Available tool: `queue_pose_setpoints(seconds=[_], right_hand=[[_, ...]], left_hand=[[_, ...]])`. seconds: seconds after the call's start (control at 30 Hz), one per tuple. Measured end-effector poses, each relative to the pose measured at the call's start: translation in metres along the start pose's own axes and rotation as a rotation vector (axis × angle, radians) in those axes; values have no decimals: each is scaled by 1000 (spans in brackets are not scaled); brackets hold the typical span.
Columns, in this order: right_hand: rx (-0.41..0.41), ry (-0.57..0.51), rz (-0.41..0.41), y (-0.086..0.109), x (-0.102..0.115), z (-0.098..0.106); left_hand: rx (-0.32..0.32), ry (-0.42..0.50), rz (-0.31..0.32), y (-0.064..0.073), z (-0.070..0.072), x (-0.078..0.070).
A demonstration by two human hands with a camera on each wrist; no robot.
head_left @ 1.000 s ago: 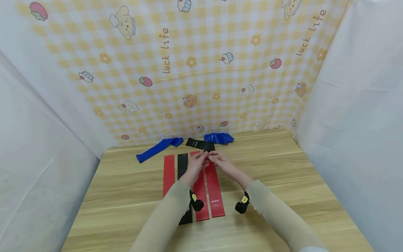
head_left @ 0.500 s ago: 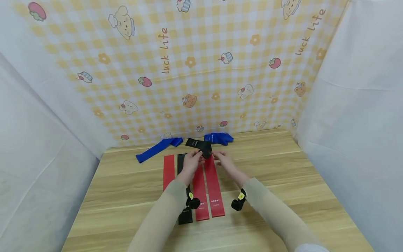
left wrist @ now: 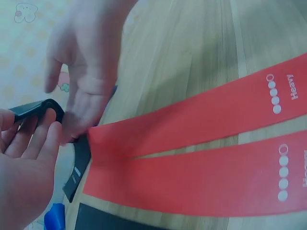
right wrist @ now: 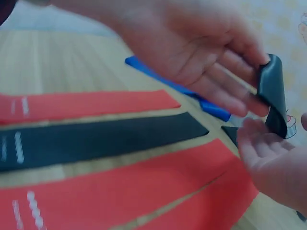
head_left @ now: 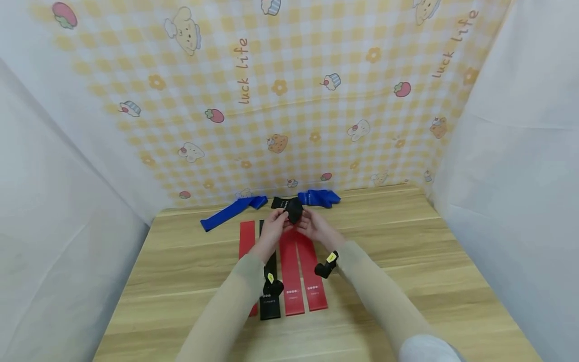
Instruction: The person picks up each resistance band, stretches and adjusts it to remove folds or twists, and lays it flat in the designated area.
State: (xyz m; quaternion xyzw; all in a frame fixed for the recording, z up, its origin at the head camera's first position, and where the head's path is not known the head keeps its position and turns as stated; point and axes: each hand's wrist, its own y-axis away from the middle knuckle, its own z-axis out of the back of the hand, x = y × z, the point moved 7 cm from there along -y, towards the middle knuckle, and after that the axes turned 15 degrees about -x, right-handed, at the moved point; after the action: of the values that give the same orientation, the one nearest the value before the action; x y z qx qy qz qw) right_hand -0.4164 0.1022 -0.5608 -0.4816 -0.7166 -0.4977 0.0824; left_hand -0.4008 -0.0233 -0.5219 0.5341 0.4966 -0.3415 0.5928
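My left hand pinches the raised end of a black resistance band, thumb on one face and fingers on the other. In the left wrist view the band's end curls over those fingers. The rest of this band runs back along the table to its white-printed end. My right hand is beside the raised end, palm up, its fingertips right at the band's lower edge. In the left wrist view the right thumb is spread away from the band. Below both hands lie two flat red bands.
Left of these lie another black band and a red band, flat and side by side. A blue band stretches out at the back left. A crumpled blue band lies at the back, near the patterned cloth.
The black band's end has come up into view between the hands. My right hand drew away to the right, then came back beside it, turning palm up. The left hand moved slightly left.
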Motion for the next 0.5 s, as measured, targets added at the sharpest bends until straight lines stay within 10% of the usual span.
queue_pose_setpoints(seconds=[0.5], right_hand=[[32, -69, 80, -9, 11, 1]], left_hand=[[100, -65, 1, 8, 9, 12]])
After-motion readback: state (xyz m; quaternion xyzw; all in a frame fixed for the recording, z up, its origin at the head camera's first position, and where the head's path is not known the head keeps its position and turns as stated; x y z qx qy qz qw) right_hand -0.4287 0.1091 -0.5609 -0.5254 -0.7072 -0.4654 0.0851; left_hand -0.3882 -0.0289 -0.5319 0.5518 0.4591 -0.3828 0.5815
